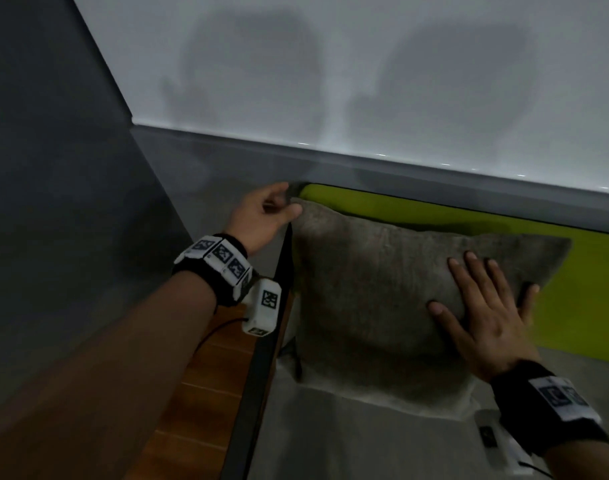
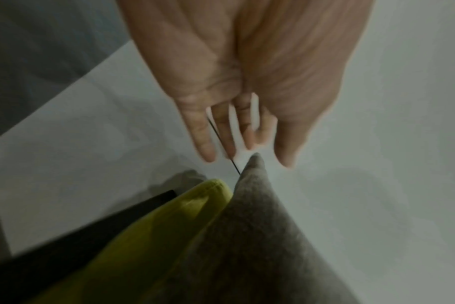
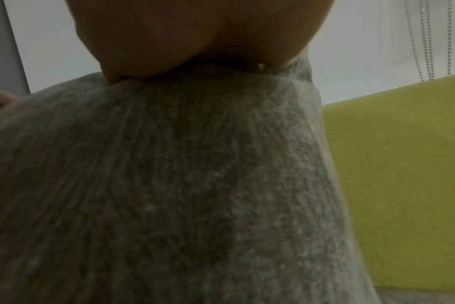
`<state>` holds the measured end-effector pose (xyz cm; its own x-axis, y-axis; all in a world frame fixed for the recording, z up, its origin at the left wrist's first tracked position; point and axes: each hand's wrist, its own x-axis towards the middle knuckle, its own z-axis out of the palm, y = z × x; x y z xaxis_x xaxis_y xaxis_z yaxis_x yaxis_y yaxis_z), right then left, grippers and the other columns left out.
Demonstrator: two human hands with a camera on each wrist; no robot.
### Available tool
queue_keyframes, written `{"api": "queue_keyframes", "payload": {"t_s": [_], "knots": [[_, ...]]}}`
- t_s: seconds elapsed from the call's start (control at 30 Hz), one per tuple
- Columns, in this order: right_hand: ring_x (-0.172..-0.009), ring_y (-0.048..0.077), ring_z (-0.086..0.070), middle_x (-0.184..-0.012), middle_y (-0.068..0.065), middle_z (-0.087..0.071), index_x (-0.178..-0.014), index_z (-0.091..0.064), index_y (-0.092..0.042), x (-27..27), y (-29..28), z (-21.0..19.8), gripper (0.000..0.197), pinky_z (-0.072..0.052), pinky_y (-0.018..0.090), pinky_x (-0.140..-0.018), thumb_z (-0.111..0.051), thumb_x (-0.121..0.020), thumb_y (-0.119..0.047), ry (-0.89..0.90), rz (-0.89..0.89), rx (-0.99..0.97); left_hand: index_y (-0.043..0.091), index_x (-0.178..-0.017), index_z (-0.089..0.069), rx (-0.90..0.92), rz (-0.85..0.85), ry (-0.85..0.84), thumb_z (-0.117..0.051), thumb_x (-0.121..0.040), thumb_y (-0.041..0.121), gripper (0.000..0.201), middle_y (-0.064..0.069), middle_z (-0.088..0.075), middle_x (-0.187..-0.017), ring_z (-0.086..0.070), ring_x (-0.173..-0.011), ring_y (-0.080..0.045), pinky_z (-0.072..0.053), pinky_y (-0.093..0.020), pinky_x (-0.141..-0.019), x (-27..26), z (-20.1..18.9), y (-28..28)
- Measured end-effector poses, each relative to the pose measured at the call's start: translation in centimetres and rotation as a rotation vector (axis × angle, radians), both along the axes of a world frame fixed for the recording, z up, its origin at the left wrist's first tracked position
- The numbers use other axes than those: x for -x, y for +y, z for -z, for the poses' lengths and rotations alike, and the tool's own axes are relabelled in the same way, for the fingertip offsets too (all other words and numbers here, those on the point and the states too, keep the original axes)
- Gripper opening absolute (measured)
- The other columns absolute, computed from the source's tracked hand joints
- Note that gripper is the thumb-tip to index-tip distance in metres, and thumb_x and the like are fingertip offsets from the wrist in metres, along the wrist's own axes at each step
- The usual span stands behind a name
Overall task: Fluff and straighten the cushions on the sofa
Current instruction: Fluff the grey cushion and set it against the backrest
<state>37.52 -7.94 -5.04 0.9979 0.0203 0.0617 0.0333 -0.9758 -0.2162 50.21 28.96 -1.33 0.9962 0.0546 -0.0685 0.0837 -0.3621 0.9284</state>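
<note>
A grey textured cushion stands on the sofa seat and leans on the lime-green backrest. My left hand hovers at the cushion's upper left corner. In the left wrist view its fingers are straight, and the cushion corner pokes up just below them, not pinched. My right hand lies flat with spread fingers on the right half of the cushion face. In the right wrist view the palm presses into the cushion fabric.
A black sofa frame bar runs along the cushion's left side, with a wooden surface beyond it. A pale wall rises behind the sofa. Bead chains hang at the right. More green backrest extends right of the cushion.
</note>
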Motion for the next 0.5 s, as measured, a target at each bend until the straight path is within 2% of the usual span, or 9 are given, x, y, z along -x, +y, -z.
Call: {"api": "queue_keyframes", "payload": {"t_s": [0.03, 0.1, 0.13, 0.2, 0.27, 0.33, 0.37, 0.43, 0.5], "knots": [[-0.160, 0.014, 0.002, -0.172, -0.015, -0.005, -0.162, -0.014, -0.043, 0.1, 0.2, -0.2, 0.084, 0.012, 0.062, -0.123, -0.014, -0.089, -0.086, 0.006, 0.006, 0.004, 0.022, -0.124, -0.063, 0.004, 0.050, 0.063, -0.069, -0.094, 0.027, 0.031, 0.007, -0.063, -0.106, -0.061, -0.101, -0.011, -0.051, -0.035, -0.098, -0.2, 0.1, 0.0], [-0.160, 0.014, 0.003, -0.172, -0.014, -0.005, -0.162, -0.015, -0.042, 0.4, 0.8, -0.5, 0.083, 0.011, 0.062, -0.123, -0.017, -0.090, -0.083, 0.007, 0.022, 0.012, 0.029, -0.099, -0.065, 0.010, 0.147, 0.169, -0.062, -0.098, 0.029, 0.003, 0.004, -0.066, -0.103, -0.063, -0.107, -0.020, -0.050, -0.047, -0.104, -0.2, 0.4, -0.1], [-0.160, 0.014, 0.002, -0.173, -0.013, -0.006, -0.162, -0.015, -0.042, 0.5, 1.1, -0.6, 0.082, 0.009, 0.063, -0.124, -0.019, -0.091, -0.082, 0.007, 0.031, 0.013, 0.030, -0.089, -0.065, -0.011, 0.156, 0.175, -0.062, -0.098, 0.031, 0.009, 0.002, -0.067, -0.098, -0.065, -0.103, -0.023, -0.051, -0.052, -0.102, -0.1, 0.6, -0.2], [-0.160, 0.013, 0.002, -0.173, -0.014, -0.006, -0.162, -0.014, -0.045, 0.6, 1.2, -0.8, 0.082, 0.006, 0.064, -0.124, -0.020, -0.090, -0.083, 0.021, 0.053, 0.022, 0.029, -0.075, -0.064, -0.047, 0.134, 0.104, -0.064, -0.088, 0.045, 0.020, -0.002, -0.066, -0.083, -0.068, -0.092, -0.032, -0.055, -0.057, -0.091, -0.3, 1.5, -0.2], [-0.159, 0.012, 0.004, -0.172, -0.019, -0.002, -0.160, -0.009, -0.052, 0.7, 0.7, -1.2, 0.082, 0.008, 0.065, -0.123, -0.018, -0.087, -0.086, 0.064, 0.091, 0.038, 0.027, -0.071, -0.062, -0.016, 0.067, 0.075, -0.064, -0.083, 0.051, 0.027, -0.003, -0.065, -0.077, -0.069, -0.085, -0.034, -0.059, -0.051, -0.082, -0.4, 1.5, -0.2], [-0.159, 0.010, 0.008, -0.170, -0.024, 0.003, -0.156, 0.000, -0.060, 0.8, -0.1, -1.9, 0.081, 0.012, 0.066, -0.121, -0.015, -0.083, -0.090, 0.132, 0.140, 0.045, 0.021, -0.070, -0.059, -0.001, 0.006, 0.062, -0.063, -0.091, 0.044, 0.031, -0.006, -0.065, -0.076, -0.068, -0.081, -0.031, -0.060, -0.041, -0.073, -0.5, 1.7, -0.5], [-0.159, 0.010, 0.008, -0.169, -0.026, 0.005, -0.155, 0.003, -0.062, 0.8, -0.4, -2.2, 0.080, 0.013, 0.067, -0.120, -0.014, -0.082, -0.092, 0.164, 0.161, 0.049, 0.018, -0.073, -0.059, 0.004, -0.021, 0.073, -0.063, -0.090, 0.047, 0.034, -0.009, -0.067, -0.079, -0.069, -0.084, -0.031, -0.061, -0.042, -0.073, -0.4, 1.6, -0.8], [-0.159, 0.010, 0.009, -0.170, -0.025, 0.005, -0.155, 0.004, -0.060, 1.0, -0.6, -2.2, 0.080, 0.012, 0.069, -0.120, -0.016, -0.085, -0.092, 0.205, 0.194, 0.054, 0.021, -0.078, -0.062, 0.135, -0.060, 0.131, -0.059, -0.083, 0.059, 0.038, -0.012, -0.069, -0.092, -0.071, -0.092, -0.031, -0.062, -0.048, -0.079, 0.2, 0.9, -1.8], [-0.159, 0.012, 0.009, -0.172, -0.019, 0.004, -0.159, 0.000, -0.053, 1.4, -0.1, -2.3, 0.078, 0.011, 0.069, -0.120, -0.023, -0.091, -0.084, 0.178, 0.214, 0.039, 0.025, -0.085, -0.065, 0.396, -0.109, 0.193, -0.053, -0.096, 0.049, 0.029, -0.006, -0.069, -0.095, -0.069, -0.092, -0.023, -0.059, -0.040, -0.086, 1.5, 0.3, -2.9]]}}
